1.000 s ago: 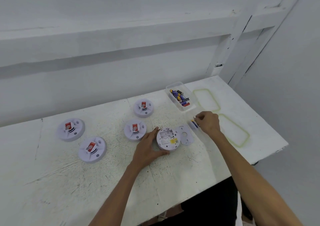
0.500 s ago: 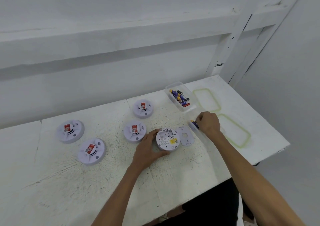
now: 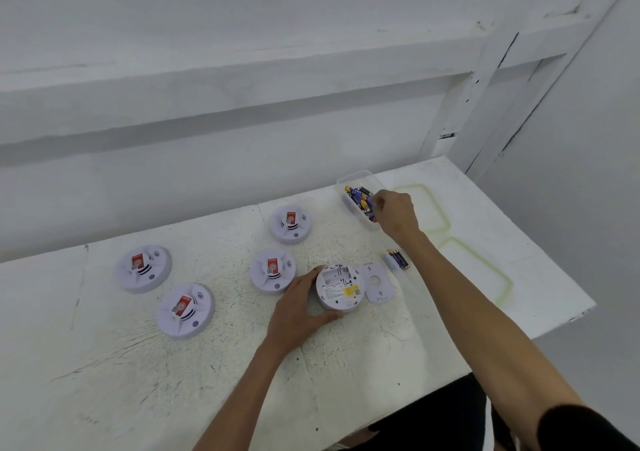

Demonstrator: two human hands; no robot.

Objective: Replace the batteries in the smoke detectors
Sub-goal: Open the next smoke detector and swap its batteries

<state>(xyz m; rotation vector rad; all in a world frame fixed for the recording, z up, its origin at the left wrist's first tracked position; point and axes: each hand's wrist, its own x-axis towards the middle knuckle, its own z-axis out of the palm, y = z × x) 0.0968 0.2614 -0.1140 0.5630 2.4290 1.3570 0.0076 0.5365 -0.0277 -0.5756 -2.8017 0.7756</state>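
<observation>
An upturned white smoke detector (image 3: 341, 286) lies on the table with its battery bay showing and no battery in it. My left hand (image 3: 298, 312) grips its left rim. Its round cover plate (image 3: 376, 282) lies just to the right. Two loose batteries (image 3: 398, 259) rest on the table beyond the plate. My right hand (image 3: 396, 215) is at the clear plastic box (image 3: 360, 177) of batteries, fingertips down among them; whether they hold one is hidden. Several more detectors lie face up: one at the back (image 3: 290, 224), one beside my left hand (image 3: 273, 270), two at the left (image 3: 142, 268) (image 3: 185, 310).
The white table (image 3: 207, 364) is rough and scratched, with its front edge close to me and its right edge near the box. Two yellow-green rounded outlines (image 3: 485, 277) mark the right end. A white wall and beams stand behind.
My right hand has left the two batteries on the table beside the cover plate and moved back to the clear box. My left hand has stayed on the detector.
</observation>
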